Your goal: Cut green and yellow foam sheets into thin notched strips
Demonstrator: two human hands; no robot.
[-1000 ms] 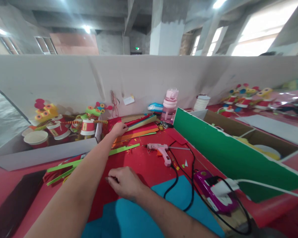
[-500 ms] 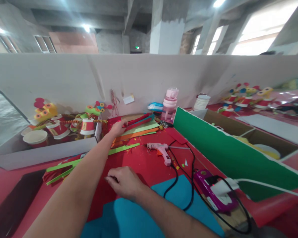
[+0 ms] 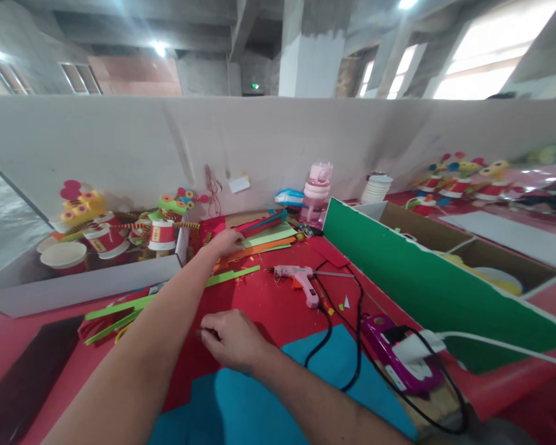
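Observation:
My left hand (image 3: 227,242) reaches to the left end of a stack of coloured paper strips, with a light green strip (image 3: 269,235) and an orange strip (image 3: 264,248) beside it. Its fingertips are hidden among the strips, so I cannot tell if they grip one. Nearer to me, my right hand (image 3: 231,337) is curled closed above the red table (image 3: 269,321); anything inside it is too small to make out. A pink glue gun (image 3: 299,276) lies to the right of both hands. Blue paper (image 3: 245,408) is under my right forearm.
At the left, a white box (image 3: 88,287) holds paper-cup figures. A green-sided box (image 3: 417,284) stands at the right, near a purple power strip (image 3: 398,358) with black cables. A pink bottle (image 3: 315,194) is at the back by the partition (image 3: 259,136).
My left hand has moved slightly right and toward me, from the red strips to the green and orange ones. My right hand has stayed almost still.

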